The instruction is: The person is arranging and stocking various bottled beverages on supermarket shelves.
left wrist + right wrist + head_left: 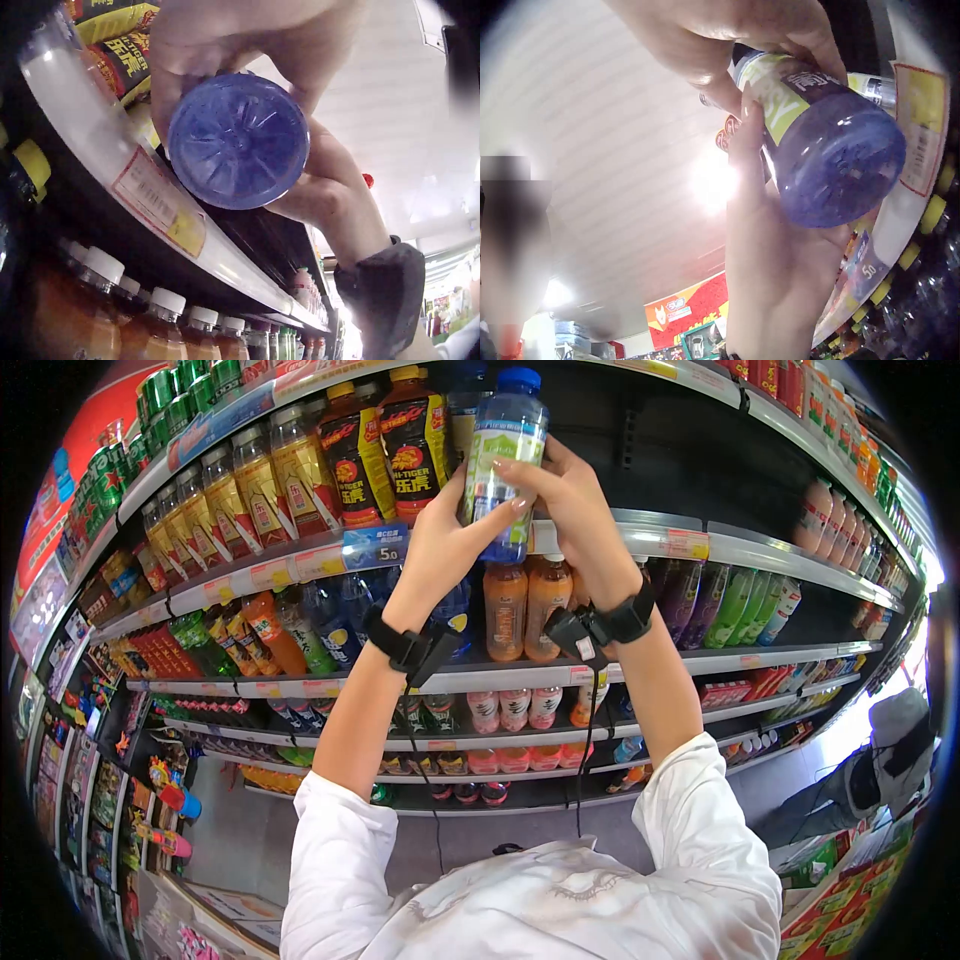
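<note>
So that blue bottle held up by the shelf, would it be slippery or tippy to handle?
Probably fairly stiff: the blue bottle shows no dents between the left hand and the right hand. Its smooth plastic may be a little slippery. Tall and narrow on a small round base, it might tip easily, and roll if laid down.
</note>
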A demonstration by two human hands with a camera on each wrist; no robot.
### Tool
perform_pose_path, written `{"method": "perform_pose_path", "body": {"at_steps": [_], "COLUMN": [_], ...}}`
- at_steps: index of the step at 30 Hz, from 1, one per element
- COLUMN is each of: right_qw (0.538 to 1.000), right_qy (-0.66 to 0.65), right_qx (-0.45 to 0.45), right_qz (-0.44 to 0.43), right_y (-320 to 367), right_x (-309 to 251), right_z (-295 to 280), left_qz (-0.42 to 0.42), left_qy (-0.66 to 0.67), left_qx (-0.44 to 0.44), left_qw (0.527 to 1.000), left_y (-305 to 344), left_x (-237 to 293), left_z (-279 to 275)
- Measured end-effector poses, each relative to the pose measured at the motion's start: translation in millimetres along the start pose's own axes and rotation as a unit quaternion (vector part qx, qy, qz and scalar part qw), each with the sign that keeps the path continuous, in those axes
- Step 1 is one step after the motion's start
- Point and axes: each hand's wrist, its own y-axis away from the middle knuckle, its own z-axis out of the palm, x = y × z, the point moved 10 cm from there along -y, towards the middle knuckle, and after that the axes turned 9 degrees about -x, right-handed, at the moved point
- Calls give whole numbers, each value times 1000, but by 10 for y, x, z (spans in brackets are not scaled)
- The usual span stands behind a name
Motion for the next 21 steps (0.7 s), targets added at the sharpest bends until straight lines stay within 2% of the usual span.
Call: {"method": "perform_pose_path", "body": {"at_steps": [2, 6, 7, 10, 13, 16, 19, 21], "right_qw": [1000, 998, 998, 999, 998, 996, 995, 995], "right_qy": [19, 39, 42, 22, -47, -81, -84, -30], "right_qx": [4, 24, 21, 25, 14, 11, 8, 6], "right_qz": [-23, -46, -48, -34, -43, -46, -61, -92], "right_y": [-109, -264, -312, -385, -467, -566, -640, -668], "right_x": [-28, -48, -20, 30, 79, 133, 124, 80], "right_z": [-28, -80, -110, -131, -116, -130, -146, -132], "left_qz": [30, 119, 90, 141, 127, 151, 166, 143], "left_qy": [20, -132, -150, -202, -195, -179, -205, -222], "left_qx": [13, 72, 61, 74, 71, 69, 72, 62], "left_qw": [999, 981, 983, 966, 970, 970, 962, 963], "left_y": [-56, -35, -33, -36, -63, -110, -156, -188], "left_x": [-28, 124, 119, 171, 132, 157, 188, 119], "left_z": [-21, -60, -46, -39, -49, -60, -72, -47]}}
